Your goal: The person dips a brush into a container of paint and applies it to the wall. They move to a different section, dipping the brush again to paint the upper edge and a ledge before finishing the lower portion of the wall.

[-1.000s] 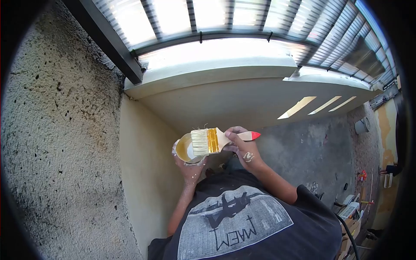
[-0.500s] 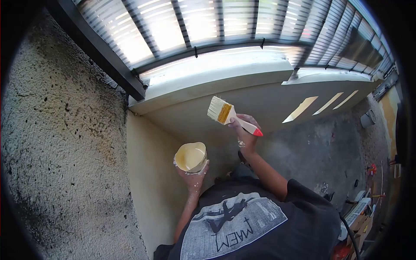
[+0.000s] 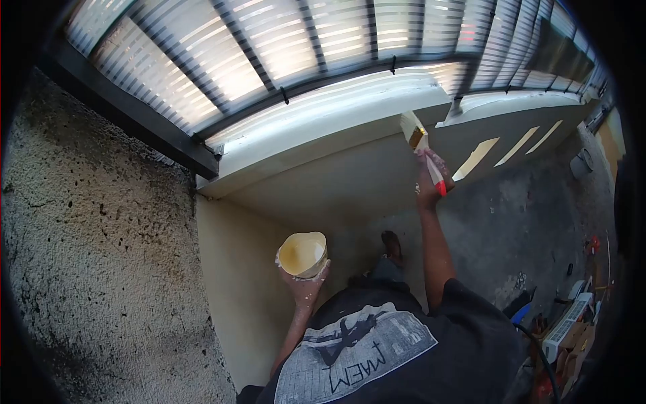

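My left hand [image 3: 304,281] is closed around a cream-coloured paint container [image 3: 303,254] with a wavy rim, held upright in front of my body. Some pale paint coats its inside. Stretched out toward the wall, my right hand [image 3: 434,174] grips a paintbrush [image 3: 418,133] by its pale, red-tipped handle. The brush's light bristles point up at the ledge [image 3: 323,160] along the top of the low wall; they appear to meet its front face. Specks of paint dot both hands.
A slatted metal fence [image 3: 282,47] rises above the ledge. At left stands a rough, stained wall [image 3: 101,236]. A bucket [image 3: 582,163] sits on the concrete floor [image 3: 491,215] at far right. Tools and boxes [image 3: 572,330] lie at lower right, near a dark cable [image 3: 542,353].
My right hand has carried the paintbrush up and to the right, from above the container to the ledge. The container has shifted slightly right and down in view.
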A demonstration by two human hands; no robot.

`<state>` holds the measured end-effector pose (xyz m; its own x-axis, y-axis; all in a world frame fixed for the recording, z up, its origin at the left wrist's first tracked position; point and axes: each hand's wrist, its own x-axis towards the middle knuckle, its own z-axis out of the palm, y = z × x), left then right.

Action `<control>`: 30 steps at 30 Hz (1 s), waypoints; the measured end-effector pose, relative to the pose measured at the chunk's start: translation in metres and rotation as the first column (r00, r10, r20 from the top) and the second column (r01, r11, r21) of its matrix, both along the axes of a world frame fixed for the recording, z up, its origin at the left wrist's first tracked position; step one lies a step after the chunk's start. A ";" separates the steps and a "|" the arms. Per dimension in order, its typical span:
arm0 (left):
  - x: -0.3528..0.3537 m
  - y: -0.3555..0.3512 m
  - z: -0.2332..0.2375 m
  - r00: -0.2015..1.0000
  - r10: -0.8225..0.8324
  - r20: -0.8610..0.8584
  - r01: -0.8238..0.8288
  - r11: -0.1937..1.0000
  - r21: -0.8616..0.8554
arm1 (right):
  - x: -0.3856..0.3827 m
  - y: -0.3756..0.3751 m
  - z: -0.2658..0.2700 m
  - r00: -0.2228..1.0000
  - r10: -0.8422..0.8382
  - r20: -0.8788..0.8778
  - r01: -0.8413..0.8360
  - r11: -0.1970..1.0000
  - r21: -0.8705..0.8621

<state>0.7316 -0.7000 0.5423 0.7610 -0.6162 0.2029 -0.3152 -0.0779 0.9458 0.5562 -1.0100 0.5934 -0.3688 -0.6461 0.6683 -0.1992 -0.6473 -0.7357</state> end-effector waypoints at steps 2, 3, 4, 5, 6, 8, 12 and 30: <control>0.002 -0.001 0.000 0.999 0.000 0.038 0.000 1.000 -0.004 | -0.019 -0.012 0.005 0.993 -0.118 -0.010 0.118 0.992 0.031; 0.002 -0.001 0.001 0.997 0.004 0.078 -0.004 1.000 -0.009 | -0.025 -0.015 0.009 0.977 -0.210 -0.046 0.211 0.977 0.028; 0.001 -0.002 0.004 0.997 -0.012 0.077 0.013 1.000 -0.010 | -0.032 -0.019 0.011 0.949 -0.304 -0.082 0.307 0.952 0.022; -0.001 -0.001 0.011 0.999 0.001 0.032 0.000 1.000 -0.025 | -0.022 -0.017 0.012 0.957 -0.258 -0.129 0.265 0.963 0.038; -0.003 -0.001 0.015 1.000 0.009 -0.012 -0.010 0.999 -0.038 | -0.005 -0.007 0.010 0.973 -0.165 -0.162 0.159 0.986 -0.047; 0.000 0.002 0.009 1.000 0.008 -0.022 -0.009 1.000 -0.030 | 0.046 0.024 0.012 0.974 -0.026 -0.227 -0.008 0.989 -0.150; 0.004 0.002 0.006 0.998 0.040 -0.041 -0.039 0.999 0.006 | 0.113 0.086 0.006 0.886 0.336 -0.319 -0.416 0.881 -0.227; -0.002 0.009 0.031 0.992 0.122 0.011 -0.122 0.992 -0.025 | -0.065 -0.055 0.006 0.947 -0.257 0.192 0.243 0.966 0.091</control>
